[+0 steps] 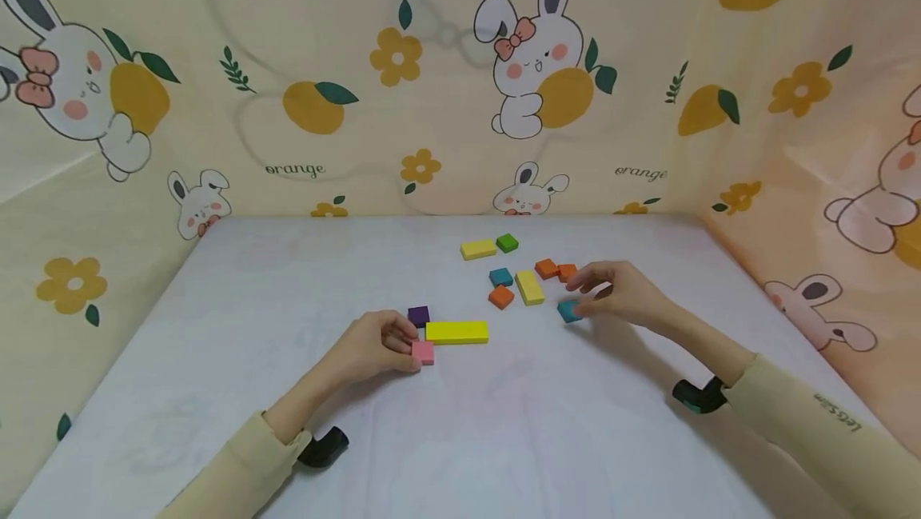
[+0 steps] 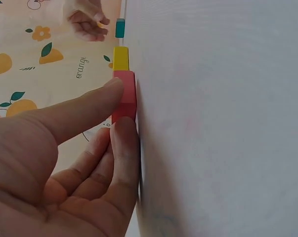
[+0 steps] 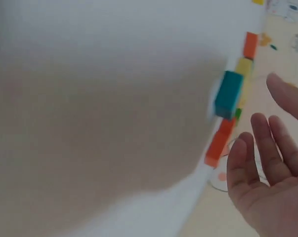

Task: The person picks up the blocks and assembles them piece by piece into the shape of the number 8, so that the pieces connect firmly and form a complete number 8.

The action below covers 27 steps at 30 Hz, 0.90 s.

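My left hand [image 1: 374, 345] pinches a pink block [image 1: 423, 353] between thumb and forefinger, as the left wrist view also shows. Against that block lies a long bright yellow block [image 1: 456, 333], and a dark purple block [image 1: 418, 316] sits at its far left corner. Over on the right, a teal block [image 1: 569, 311] lies at the fingertips of my right hand [image 1: 624, 293]. In the right wrist view, the fingers and thumb of that hand are spread apart, with a gap between them and the teal block [image 3: 229, 95].
Farther back lie two pale yellow blocks [image 1: 529, 288], a blue block [image 1: 500, 277], a green block [image 1: 507, 243] and several orange blocks [image 1: 501, 297]. All rest on a white tabletop [image 1: 460, 439]. A rabbit-and-orange patterned cloth [image 1: 446, 119] stands behind and at the sides.
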Available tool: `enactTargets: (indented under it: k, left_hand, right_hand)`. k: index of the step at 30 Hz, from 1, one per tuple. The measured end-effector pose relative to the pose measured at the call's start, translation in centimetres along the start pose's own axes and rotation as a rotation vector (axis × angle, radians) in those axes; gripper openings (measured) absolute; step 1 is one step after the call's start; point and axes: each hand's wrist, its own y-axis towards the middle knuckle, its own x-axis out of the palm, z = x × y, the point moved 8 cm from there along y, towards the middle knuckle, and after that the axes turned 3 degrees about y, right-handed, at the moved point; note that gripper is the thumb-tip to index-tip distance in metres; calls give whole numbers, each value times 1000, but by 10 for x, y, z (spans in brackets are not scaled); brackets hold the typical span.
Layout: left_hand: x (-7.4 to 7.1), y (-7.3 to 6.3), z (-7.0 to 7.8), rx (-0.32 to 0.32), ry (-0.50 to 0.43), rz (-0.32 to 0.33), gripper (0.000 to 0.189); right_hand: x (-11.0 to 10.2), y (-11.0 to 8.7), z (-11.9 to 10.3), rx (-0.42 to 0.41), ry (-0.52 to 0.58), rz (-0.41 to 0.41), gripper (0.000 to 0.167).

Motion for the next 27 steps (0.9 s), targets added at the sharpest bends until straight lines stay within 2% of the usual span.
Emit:
enactTargets:
  k: [3, 7, 16, 22, 27]
  left_hand:
    - [0, 0, -1, 1, -3, 1, 36]
    - [-1, 0, -1, -2, 1, 9, 36]
    - [1, 1, -3, -9, 20, 11, 35]
    - [2, 1, -3, 3, 7, 6, 35]
    - [1, 1, -4, -3, 3, 7, 35]
  right_hand:
    - [2, 2, 5, -9, 3, -44, 42]
    - [3, 4, 6, -18, -9, -60, 45]
    - [10, 5, 19, 45, 47, -90, 44]
    - [13, 4, 25, 80, 51, -69, 40]
    - [12, 3, 25, 73, 49, -57, 41]
